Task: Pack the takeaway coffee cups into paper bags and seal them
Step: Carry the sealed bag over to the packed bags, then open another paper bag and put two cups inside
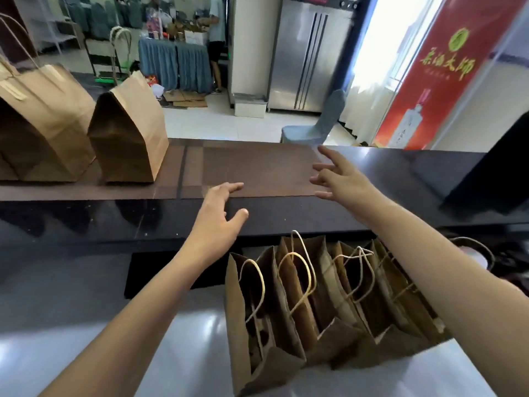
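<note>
Reaching forward with both arms, you are over a dark counter ledge (86,224) in the head camera view, the only view. A flat brown paper bag (252,170) lies on the ledge's far strip, between your hands.

Your left hand (217,213) is near the bag's near edge, fingers straight and spread, thumb apart, holding nothing; whether the fingertips touch the paper is unclear. Your right hand (340,179) hovers at the bag's right end, fingers splayed and relaxed, also empty.

To the far left, two filled bags (120,133) stand on the ledge, the nearer one with its top folded shut. Below the ledge, close to you, a row of open bags (329,296) with twine handles stands on a pale worktop (86,310). No coffee cups can be seen; the open bags' insides are too dark to tell.

The step in hand appears to be taking up the flat bag to open it. That would call for both hands to close on its edges and lift.
</note>
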Motion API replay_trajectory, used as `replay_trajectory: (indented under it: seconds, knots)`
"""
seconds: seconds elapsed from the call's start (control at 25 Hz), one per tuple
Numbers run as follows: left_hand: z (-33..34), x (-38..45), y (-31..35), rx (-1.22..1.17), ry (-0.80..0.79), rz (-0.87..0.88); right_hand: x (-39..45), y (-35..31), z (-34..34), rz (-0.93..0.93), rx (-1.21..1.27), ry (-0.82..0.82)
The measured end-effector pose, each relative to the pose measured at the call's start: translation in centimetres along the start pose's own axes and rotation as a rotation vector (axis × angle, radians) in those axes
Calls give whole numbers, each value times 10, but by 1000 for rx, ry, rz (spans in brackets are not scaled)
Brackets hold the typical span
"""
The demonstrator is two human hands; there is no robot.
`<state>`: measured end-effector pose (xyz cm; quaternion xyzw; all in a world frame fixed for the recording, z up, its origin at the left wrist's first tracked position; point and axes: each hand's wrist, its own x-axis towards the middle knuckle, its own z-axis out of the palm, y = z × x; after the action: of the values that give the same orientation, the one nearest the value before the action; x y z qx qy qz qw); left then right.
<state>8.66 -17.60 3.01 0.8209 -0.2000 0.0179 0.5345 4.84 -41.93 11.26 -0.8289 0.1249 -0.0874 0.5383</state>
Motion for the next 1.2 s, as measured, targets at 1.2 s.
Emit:
replay_trajectory:
  seconds: [1.2]
  knots:
    - [-17,-74,-65,163,-406,-93,-249,82,93,241,-472,-175]
